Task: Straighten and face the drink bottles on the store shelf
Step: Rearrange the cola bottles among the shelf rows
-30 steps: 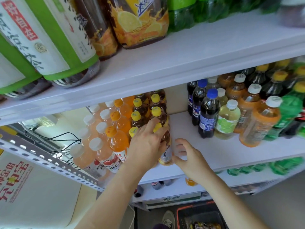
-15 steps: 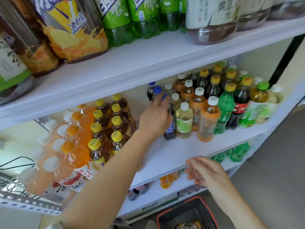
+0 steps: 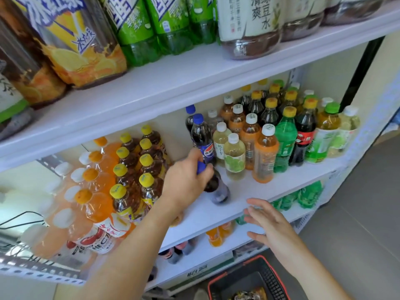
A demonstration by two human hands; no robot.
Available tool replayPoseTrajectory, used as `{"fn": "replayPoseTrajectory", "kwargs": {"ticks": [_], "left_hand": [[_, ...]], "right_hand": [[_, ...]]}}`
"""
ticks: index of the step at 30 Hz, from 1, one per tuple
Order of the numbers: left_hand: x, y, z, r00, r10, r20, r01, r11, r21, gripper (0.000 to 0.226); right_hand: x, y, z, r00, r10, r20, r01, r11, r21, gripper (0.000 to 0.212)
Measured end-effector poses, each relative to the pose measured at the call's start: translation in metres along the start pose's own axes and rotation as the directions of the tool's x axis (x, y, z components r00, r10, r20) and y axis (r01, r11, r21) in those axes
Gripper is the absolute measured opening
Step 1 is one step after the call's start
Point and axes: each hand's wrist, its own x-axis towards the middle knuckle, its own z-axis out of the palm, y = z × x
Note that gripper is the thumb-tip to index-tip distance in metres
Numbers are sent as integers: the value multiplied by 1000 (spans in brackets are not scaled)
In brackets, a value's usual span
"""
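Note:
My left hand (image 3: 185,180) grips a dark cola bottle with a blue cap (image 3: 216,188) near its neck; the bottle stands tilted near the front of the white middle shelf (image 3: 218,213). Two more blue-capped cola bottles (image 3: 202,135) stand behind it. My right hand (image 3: 268,223) hovers with fingers spread at the shelf's front edge, holding nothing. To the left stand rows of yellow-capped tea bottles (image 3: 129,187) and orange drink bottles (image 3: 95,204). To the right are pale green (image 3: 234,156), orange (image 3: 265,152), green and dark bottles.
The upper shelf (image 3: 194,83) carries large bottles of lemon tea, green soda and bean drink. Lower shelves hold small orange and green bottles. A red-rimmed shopping basket (image 3: 249,280) sits on the grey floor below. A perforated metal upright (image 3: 39,271) lies at the lower left.
My left hand left the yellow-capped bottles, reached right to the blue-capped colas and pulled one forward. My right hand drifted right along the shelf edge. The view shifted right.

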Motion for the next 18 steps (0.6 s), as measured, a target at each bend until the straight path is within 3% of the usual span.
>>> {"fn": "replayPoseTrajectory", "kwargs": {"ticks": [2,4,6,11,14,16,18], "left_hand": [[-9,4,-19,993,-71,-95,49,976,-214,22],[-19,11,-33,989,-121,-80,79,911,-405,20],[-28,20,-44,988,-151,-42,95,789,-606,18],[-33,28,-58,969,-227,-99,84,677,-731,35],[-34,28,-60,955,-293,-38,123,513,-849,50],[-37,30,-60,943,-331,20,154,384,-910,45],[-42,35,-55,940,-338,39,175,381,-908,34]], "right_hand": [[2,-1,1,998,44,37,-46,996,69,37],[3,-1,2,984,115,137,-144,962,232,48],[-3,-4,5,961,145,234,-207,942,265,48],[-13,-3,11,949,124,289,-188,961,203,65],[-18,-8,16,954,93,286,-163,959,231,65],[-23,-9,18,955,69,289,-147,955,259,63],[-27,-9,19,959,46,281,-124,956,265,59]]}}
